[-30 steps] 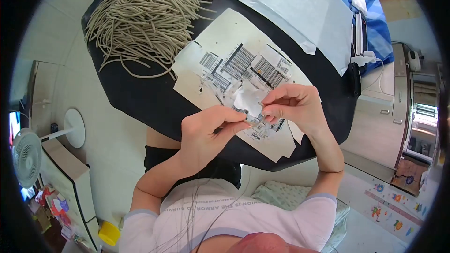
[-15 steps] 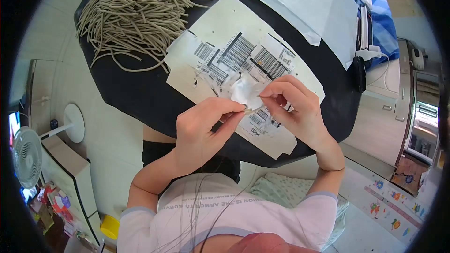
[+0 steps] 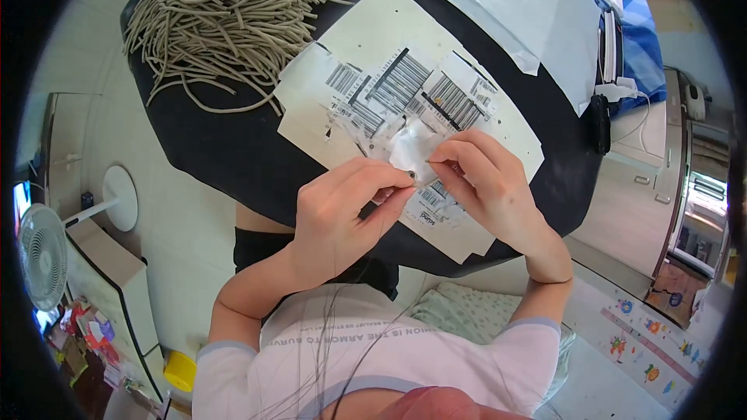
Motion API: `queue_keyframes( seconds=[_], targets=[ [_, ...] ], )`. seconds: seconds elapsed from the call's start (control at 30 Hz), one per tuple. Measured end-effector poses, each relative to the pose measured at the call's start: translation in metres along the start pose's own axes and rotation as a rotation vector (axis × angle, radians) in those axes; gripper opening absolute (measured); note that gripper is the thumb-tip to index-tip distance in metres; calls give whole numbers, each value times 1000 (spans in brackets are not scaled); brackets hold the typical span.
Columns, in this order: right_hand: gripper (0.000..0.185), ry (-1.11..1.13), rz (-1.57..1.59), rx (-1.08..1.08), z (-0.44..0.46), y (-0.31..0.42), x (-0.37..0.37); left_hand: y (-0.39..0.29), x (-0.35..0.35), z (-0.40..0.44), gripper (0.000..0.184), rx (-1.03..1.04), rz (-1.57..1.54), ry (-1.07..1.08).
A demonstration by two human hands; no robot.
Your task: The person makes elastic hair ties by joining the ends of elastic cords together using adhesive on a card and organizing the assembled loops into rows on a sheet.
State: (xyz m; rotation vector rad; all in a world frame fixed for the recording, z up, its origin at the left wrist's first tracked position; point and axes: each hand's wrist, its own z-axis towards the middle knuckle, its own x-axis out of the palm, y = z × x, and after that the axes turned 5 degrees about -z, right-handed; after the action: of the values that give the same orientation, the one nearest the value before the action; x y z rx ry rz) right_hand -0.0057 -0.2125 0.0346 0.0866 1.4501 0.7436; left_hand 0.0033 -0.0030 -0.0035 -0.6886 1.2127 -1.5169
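Observation:
My left hand [image 3: 350,206] is pinched, thumb against forefinger, on a tiny dark round piece [image 3: 412,176] too small to name. Facing it, my right hand [image 3: 486,183] is also closed in a pinch; whatever sits between those fingertips is too small to make out. Between and just beyond the fingertips lies a shiny white scrap [image 3: 410,146], perhaps film or paper. Under both hands is a flattened cream cardboard sheet [image 3: 366,27] with barcode labels [image 3: 399,78] stuck on it.
A heap of beige cords [image 3: 226,19] covers the far left of the black table [image 3: 218,144]. White plastic sheets [image 3: 498,0] lie at the far right, near a white plug adapter [image 3: 618,90] and a black object [image 3: 600,123]. A fan [image 3: 43,257] stands at left.
Both hands keep their pinches and have shifted only slightly, the fingertips tilting a little. The small dark piece shows more clearly at the left fingertips. The view has moved slightly.

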Motion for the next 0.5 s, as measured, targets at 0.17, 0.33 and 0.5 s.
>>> queue_keyframes(
  seconds=[0.17,0.33,0.5],
  targets=[
    [18,0,-55,-24,1,2,0,1,0,0,19,13,13,-4],
    [19,6,-76,-35,1,2,0,1,0,1,19,15,26,-1],
    [18,16,-23,7,1,2,-1,1,-1,1,18,8,10,10]
  ],
)
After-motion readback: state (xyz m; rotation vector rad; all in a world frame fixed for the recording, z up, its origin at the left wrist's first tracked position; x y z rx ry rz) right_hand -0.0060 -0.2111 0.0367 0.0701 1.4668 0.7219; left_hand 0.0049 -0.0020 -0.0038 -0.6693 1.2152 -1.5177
